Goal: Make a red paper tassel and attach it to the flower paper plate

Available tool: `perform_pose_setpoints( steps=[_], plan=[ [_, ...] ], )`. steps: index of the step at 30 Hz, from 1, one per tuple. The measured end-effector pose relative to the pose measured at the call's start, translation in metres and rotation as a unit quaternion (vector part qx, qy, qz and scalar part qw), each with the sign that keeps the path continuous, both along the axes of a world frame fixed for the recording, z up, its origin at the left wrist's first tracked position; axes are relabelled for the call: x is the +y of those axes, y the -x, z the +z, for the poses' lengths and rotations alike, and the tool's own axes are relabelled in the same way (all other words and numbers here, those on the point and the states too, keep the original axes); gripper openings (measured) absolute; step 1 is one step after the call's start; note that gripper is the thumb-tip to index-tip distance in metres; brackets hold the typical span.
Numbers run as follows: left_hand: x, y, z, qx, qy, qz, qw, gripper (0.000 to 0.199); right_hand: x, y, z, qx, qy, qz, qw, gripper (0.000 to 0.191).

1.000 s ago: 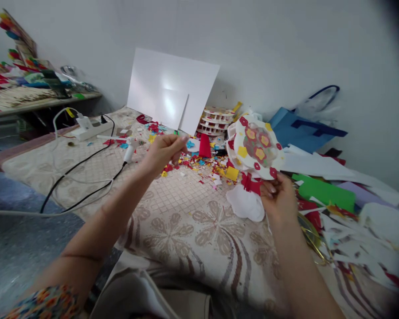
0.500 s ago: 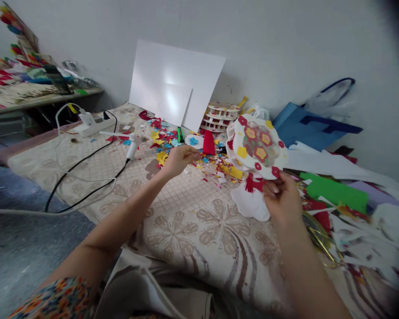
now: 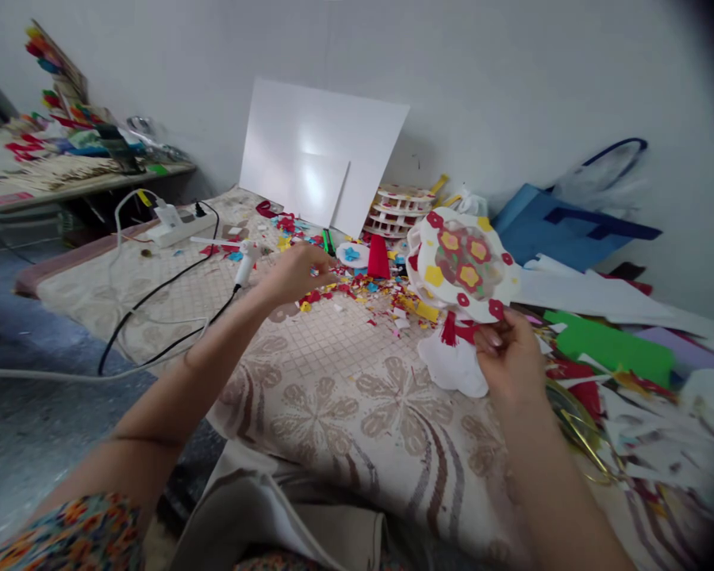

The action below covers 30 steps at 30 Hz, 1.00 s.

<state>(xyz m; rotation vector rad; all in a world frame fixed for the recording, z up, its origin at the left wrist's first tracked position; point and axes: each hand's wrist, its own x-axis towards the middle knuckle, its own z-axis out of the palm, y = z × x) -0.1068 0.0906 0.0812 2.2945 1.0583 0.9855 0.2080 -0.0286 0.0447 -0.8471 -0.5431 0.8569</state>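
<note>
Craftwork (image 3: 464,266) of layered white pieces, trimmed with red and yellow flowers around a see-through middle, is tilted above the far half of the table (image 3: 333,341), just beyond the fingers of the right hand (image 3: 512,357) and well apart from the left hand (image 3: 301,270). The right hand is closed on its lower rim, thumb and fingers pinched together beside a red flower; a red tassel (image 3: 449,329) hangs below that rim. The left hand is over the table's middle with fingers bent and a narrow gap to the thumb; blur makes it impossible to tell whether anything small is between them. A white scalloped piece (image 3: 452,365) lies beneath the craftwork, its right side covered by the right hand. Towards the far edge, a tiered white structure (image 3: 398,208) is partly hidden behind the craftwork, near a leaning white board (image 3: 327,151). Near the left edge, a white glue gun (image 3: 246,266) rests beside the left wrist. Gold-handled scissors (image 3: 595,456) lie right of the right forearm, hard to make out among paper scraps (image 3: 648,436) that fade into a dark corner.
</note>
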Motion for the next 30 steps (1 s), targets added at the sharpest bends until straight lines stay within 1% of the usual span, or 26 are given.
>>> perform_pose_setpoints(
  steps=[1,3,4,5,6,8,9,10,12,13,15,17,19,20,22,26,30],
  plan=[
    [-0.001,-0.005,-0.003,-0.011,-0.001,-0.014,1.000,0.009,0.000,0.002,0.000,0.010,-0.003,-0.012,1.000,0.020],
    [-0.003,-0.017,-0.011,-0.047,0.014,-0.050,0.998,0.033,-0.001,0.005,0.001,0.021,-0.004,-0.024,0.999,0.018],
    [-0.004,-0.024,-0.015,-0.067,0.029,-0.065,0.995,0.034,-0.001,0.007,0.001,0.023,-0.003,-0.023,0.999,0.017],
    [-0.005,-0.031,-0.020,-0.084,0.049,-0.069,0.993,0.022,-0.001,0.007,0.000,0.025,-0.003,-0.020,0.999,0.018],
    [-0.006,-0.038,-0.023,-0.089,0.078,-0.076,0.990,0.016,-0.001,0.008,0.000,0.027,-0.002,-0.015,1.000,0.018],
    [-0.010,-0.053,-0.029,-0.060,0.110,-0.094,0.988,0.026,-0.001,0.008,-0.002,0.028,0.000,-0.005,1.000,0.020],
    [-0.013,-0.060,-0.032,-0.045,0.121,-0.112,0.985,0.029,0.000,0.008,-0.002,0.026,0.001,-0.002,1.000,0.021],
    [-0.016,-0.067,-0.034,-0.040,0.128,-0.139,0.981,0.028,0.000,0.008,-0.003,0.022,0.001,-0.002,1.000,0.022],
    [-0.024,-0.081,-0.039,-0.075,0.157,-0.201,0.964,0.023,0.000,0.010,-0.004,0.015,0.004,-0.007,1.000,0.024],
    [-0.028,-0.089,-0.042,-0.100,0.182,-0.222,0.953,0.025,0.000,0.011,-0.005,0.013,0.006,-0.011,1.000,0.024],
    [-0.037,-0.103,-0.049,-0.149,0.260,-0.248,0.921,0.030,0.000,0.015,-0.006,0.011,0.011,-0.015,1.000,0.023],
    [-0.044,-0.114,-0.055,-0.204,0.339,-0.236,0.888,0.037,0.000,0.019,-0.006,0.010,0.014,-0.015,1.000,0.022],
    [-0.050,-0.122,-0.059,-0.246,0.380,-0.211,0.866,0.041,-0.001,0.023,-0.006,0.007,0.011,-0.016,1.000,0.021],
    [-0.052,-0.125,-0.060,-0.259,0.390,-0.199,0.861,0.042,-0.001,0.025,-0.006,0.006,0.009,-0.019,1.000,0.021],
    [-0.056,-0.127,-0.061,-0.274,0.396,-0.177,0.858,0.042,-0.002,0.029,-0.007,0.003,0.008,-0.024,1.000,0.021],
    [-0.059,-0.128,-0.063,-0.275,0.392,-0.133,0.868,0.041,-0.003,0.034,-0.009,-0.001,0.013,-0.033,0.999,0.021],
    [-0.058,-0.128,-0.068,-0.296,0.393,-0.120,0.862,0.038,-0.004,0.038,-0.012,-0.012,0.012,-0.035,0.999,0.021]
  ],
)
